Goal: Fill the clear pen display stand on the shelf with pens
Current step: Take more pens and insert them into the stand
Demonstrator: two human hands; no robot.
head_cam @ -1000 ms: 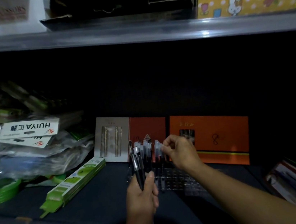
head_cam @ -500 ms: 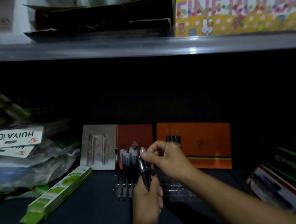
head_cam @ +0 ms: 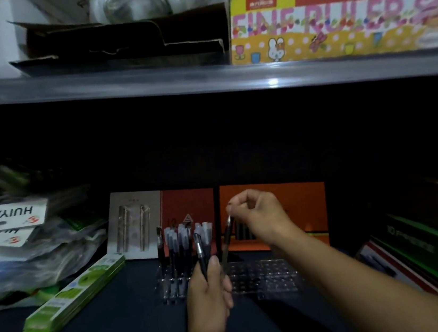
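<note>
Pulled free, one pen (head_cam: 226,244) hangs pinched in the right hand (head_cam: 260,216) above the stand (head_cam: 266,276). Left hand (head_cam: 208,298) grips spare pens (head_cam: 201,254).

The right hand (head_cam: 263,215) has left the caps of the pens standing in the clear display stand (head_cam: 266,276) and now pinches one pen (head_cam: 226,240) by its top. It has drawn that pen up and rightward, away from the black pen (head_cam: 200,254) gripped in the left hand (head_cam: 210,298). The lifted pen hangs tilted, its lower end just beside the left thumb.
</note>
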